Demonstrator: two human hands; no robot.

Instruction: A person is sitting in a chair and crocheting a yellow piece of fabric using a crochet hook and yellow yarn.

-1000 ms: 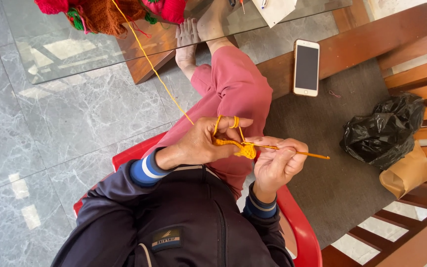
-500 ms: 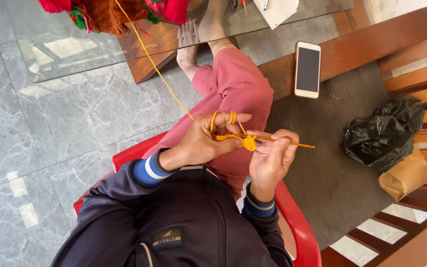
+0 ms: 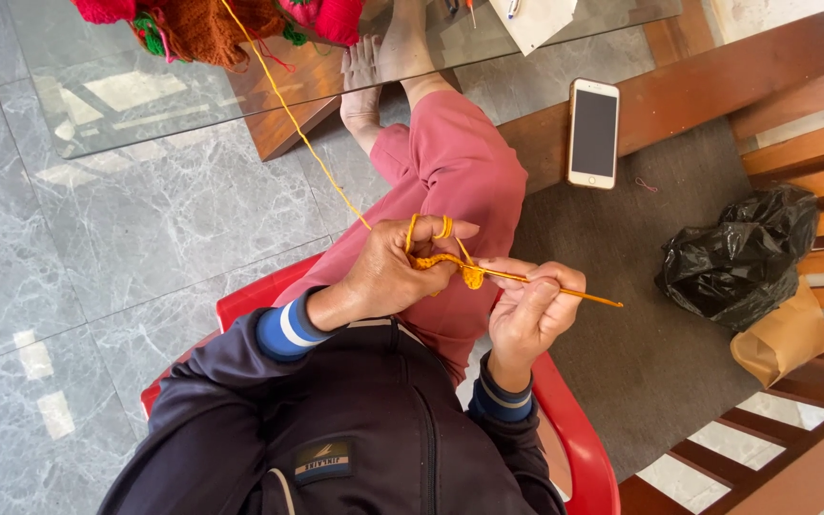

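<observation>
Nearest the camera: your dark jacket, blue-and-white striped cuffs, and the red plastic chair you sit on.

Your right hand is curled shut, fingers pressed together around the crochet hook. The hook runs level, its bare end sticking out to the right past your knuckles, its working end buried in the small orange crochet piece.

Your left hand sits just left of it. Thumb and fingertips pinch the crochet piece; the index finger is raised with the orange yarn looped around it (two wraps by the look of it, can't tell exactly). Both hands nearly touch, over your lap in pink trousers.

From the left index finger the yarn runs taut up and left, across the grey marble floor, to the glass tabletop. It ends at a heap of knitted work in brown, red and green at the top edge, partly cut off.

Right of your knee: a dark mat on the wooden bench. A white phone lies face up on it, screen dark. Further right, well apart from your hands, a crumpled black plastic bag touches a brown paper bag. Your bare feet show under the glass.
</observation>
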